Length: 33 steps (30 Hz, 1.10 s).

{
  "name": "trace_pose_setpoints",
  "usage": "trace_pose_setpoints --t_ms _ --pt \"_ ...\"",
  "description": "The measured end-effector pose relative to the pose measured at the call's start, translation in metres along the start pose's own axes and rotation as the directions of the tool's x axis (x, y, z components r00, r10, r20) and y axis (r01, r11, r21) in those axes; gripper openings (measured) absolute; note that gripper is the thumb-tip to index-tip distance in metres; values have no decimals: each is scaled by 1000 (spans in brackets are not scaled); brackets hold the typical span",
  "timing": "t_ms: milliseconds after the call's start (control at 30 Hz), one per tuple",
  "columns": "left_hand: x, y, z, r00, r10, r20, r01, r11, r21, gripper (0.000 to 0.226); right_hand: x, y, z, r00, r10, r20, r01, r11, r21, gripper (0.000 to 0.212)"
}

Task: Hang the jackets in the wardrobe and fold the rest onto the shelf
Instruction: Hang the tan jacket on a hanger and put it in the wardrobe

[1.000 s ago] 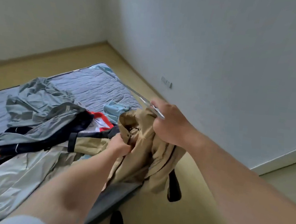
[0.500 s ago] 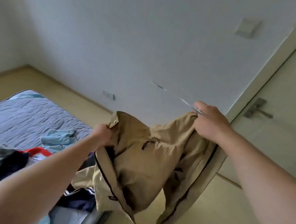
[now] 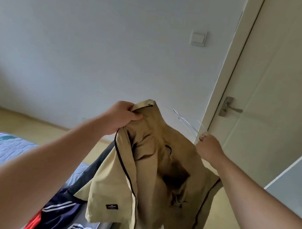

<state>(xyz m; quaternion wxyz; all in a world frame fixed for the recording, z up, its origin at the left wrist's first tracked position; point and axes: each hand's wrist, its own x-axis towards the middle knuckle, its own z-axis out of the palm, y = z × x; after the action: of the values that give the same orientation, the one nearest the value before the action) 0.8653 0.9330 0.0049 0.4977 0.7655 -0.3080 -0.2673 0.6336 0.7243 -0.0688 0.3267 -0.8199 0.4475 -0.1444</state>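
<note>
Jacket (image 3: 147, 184) in grip of left hand (image 3: 121, 118), faint blurred hanger (image 3: 186, 122) in grip of right hand (image 3: 210, 147).

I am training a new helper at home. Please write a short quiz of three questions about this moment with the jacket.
1. What does the left hand grip?
A) the collar of the tan fabric jacket
B) the metal door handle
C) the navy striped garment
2. True or false: the thin pale wire hanger is already inside the jacket.
3. Fill in: the hanger is pinched by the ___ hand.
Key: 1 A; 2 false, it sticks out above the right hand; 3 right.
</note>
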Motion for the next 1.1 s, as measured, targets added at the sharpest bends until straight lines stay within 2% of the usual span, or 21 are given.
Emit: trace_pose_setpoints --t_ms 67,133,233,333,400,467,567,667,767,833,900,1000,1100 --pt "9 6 18 977 198 -74 -165 934 317 16 -4 0 8 998 52 -47 -42 979 197 40" --pt "14 11 33 942 333 -41 -259 800 542 12 -9 -3 14 989 97 -111 -53 937 346 53" --pt "24 12 41 901 430 -56 -211 548 810 42 -11 -2 19 957 245 -156 -116 814 570 60" --pt "38 18 31 869 492 -49 -97 265 959 39 -14 11 28 929 348 -126 -166 695 699 64" --pt "44 24 27 868 497 -13 -66 140 988 31 -15 23 33 908 406 -99 -207 642 738 57" --pt "52 30 23 870 493 15 -54 64 996 25 -16 37 38 880 469 -76 -255 601 757 42" --pt "61 41 19 864 504 12 -34 35 999 21 -18 55 44 889 457 -39 -299 643 705 42" --pt "64 48 23 852 523 14 -40 38 998 22 -14 56 49 918 396 -33 -281 706 650 45" --pt "62 51 34 834 548 66 -92 20 996 19 -5 43 53 955 297 -23 -223 765 604 56" --pt "60 55 43 814 574 87 -128 30 991 19 0 24 56 981 193 2 -160 807 568 56" --pt "55 60 54 828 554 86 -141 58 988 20 3 2 60 993 114 21 -107 838 535 55" --pt "45 67 69 870 481 106 -173 97 980 21 3 -30 66 993 111 28 -108 823 557 54" --pt "32 67 74 884 449 133 -207 119 971 20 4 -46 70 973 221 70 -206 692 692 38"
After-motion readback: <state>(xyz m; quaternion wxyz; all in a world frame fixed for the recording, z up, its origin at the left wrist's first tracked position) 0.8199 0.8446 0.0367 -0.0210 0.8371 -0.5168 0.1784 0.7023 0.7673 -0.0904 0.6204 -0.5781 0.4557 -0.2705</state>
